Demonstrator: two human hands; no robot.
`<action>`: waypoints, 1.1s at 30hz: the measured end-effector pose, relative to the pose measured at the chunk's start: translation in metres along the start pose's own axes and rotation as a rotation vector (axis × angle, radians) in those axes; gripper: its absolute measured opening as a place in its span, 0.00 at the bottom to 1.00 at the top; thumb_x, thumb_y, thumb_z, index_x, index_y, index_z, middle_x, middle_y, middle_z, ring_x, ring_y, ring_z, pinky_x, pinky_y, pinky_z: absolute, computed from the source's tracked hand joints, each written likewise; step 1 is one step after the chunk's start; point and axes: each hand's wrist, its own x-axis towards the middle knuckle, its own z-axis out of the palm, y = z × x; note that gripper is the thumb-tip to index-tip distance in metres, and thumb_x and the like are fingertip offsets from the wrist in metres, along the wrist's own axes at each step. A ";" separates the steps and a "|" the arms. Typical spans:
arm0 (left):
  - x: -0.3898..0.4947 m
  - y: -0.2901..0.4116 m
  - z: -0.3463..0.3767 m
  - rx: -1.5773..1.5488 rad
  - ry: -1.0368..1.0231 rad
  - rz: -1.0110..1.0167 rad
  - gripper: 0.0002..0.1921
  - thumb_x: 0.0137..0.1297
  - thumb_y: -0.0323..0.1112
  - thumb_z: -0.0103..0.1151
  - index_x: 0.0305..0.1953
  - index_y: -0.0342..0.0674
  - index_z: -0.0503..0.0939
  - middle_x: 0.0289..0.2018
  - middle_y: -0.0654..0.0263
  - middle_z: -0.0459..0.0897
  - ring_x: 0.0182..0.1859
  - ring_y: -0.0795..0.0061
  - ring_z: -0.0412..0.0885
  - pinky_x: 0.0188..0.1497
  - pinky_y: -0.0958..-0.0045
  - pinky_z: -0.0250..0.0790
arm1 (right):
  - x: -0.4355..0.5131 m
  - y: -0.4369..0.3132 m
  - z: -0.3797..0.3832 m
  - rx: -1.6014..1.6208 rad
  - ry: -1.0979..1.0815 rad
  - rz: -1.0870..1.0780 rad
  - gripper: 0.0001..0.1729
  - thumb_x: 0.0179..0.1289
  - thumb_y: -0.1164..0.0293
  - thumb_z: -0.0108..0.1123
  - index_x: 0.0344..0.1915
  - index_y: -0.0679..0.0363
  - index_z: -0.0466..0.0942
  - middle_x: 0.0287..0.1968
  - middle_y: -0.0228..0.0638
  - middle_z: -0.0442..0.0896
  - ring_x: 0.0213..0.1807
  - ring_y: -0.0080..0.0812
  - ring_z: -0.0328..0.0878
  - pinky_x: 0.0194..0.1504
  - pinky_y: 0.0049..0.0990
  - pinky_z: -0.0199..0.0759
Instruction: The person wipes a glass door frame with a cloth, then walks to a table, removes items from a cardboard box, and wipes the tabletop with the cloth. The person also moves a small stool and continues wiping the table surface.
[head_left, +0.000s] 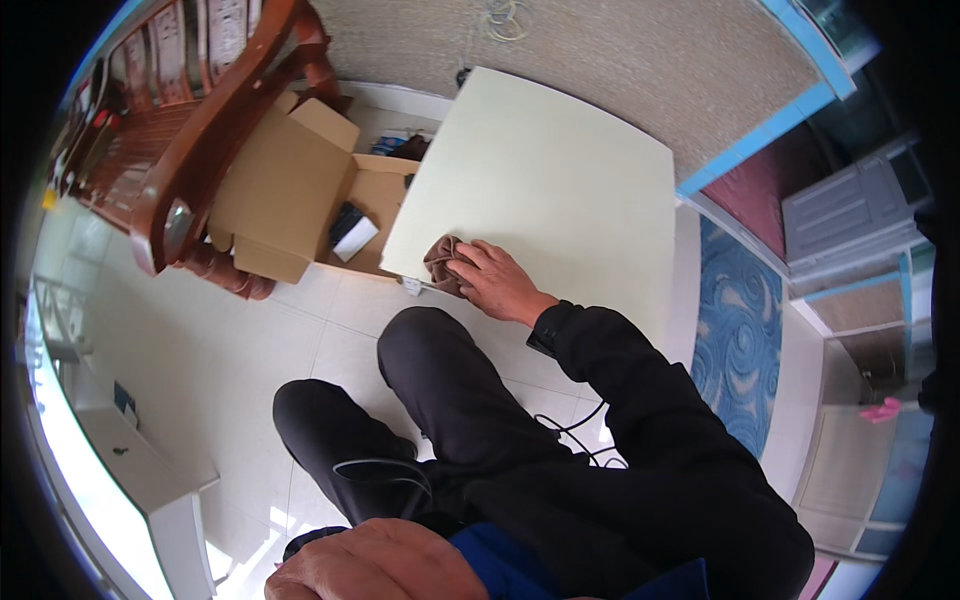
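A crumpled brown cloth (444, 264) lies under the fingers of my right hand (496, 281), pressed on the near left corner of a pale tabletop (555, 165). The fingers hold the cloth bunched against the surface. At the bottom edge of the view, close to my body, my left hand (379, 562) shows only its back; its fingers are mostly cut off, so whether it holds anything is hidden.
Left of the table stands an open cardboard box (281, 195) with a black and white item (354, 232) inside. A wooden armchair (180, 165) is beside it. A black cable (574, 429) hangs by my legs. A blue patterned rug (739, 337) lies at right.
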 end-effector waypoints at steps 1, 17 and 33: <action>0.001 0.002 0.000 0.007 -0.025 0.009 0.04 0.72 0.27 0.62 0.36 0.41 0.81 0.42 0.58 0.87 0.39 0.64 0.84 0.43 0.67 0.79 | 0.011 -0.002 0.003 0.005 -0.004 -0.012 0.31 0.66 0.65 0.67 0.68 0.54 0.73 0.72 0.42 0.68 0.73 0.55 0.64 0.72 0.47 0.63; -0.013 0.009 0.014 0.182 -0.184 0.139 0.03 0.72 0.31 0.65 0.38 0.41 0.83 0.44 0.59 0.85 0.41 0.62 0.86 0.46 0.63 0.81 | -0.044 -0.002 -0.017 0.037 -0.017 0.003 0.33 0.61 0.69 0.71 0.67 0.52 0.75 0.73 0.39 0.69 0.75 0.52 0.64 0.74 0.45 0.63; -0.086 0.009 -0.113 0.915 0.866 -0.470 0.07 0.76 0.32 0.59 0.43 0.33 0.81 0.37 0.68 0.82 0.37 0.81 0.78 0.46 0.76 0.70 | -0.170 0.030 -0.056 0.015 0.041 0.157 0.33 0.58 0.74 0.71 0.65 0.55 0.75 0.72 0.46 0.70 0.73 0.57 0.65 0.74 0.48 0.62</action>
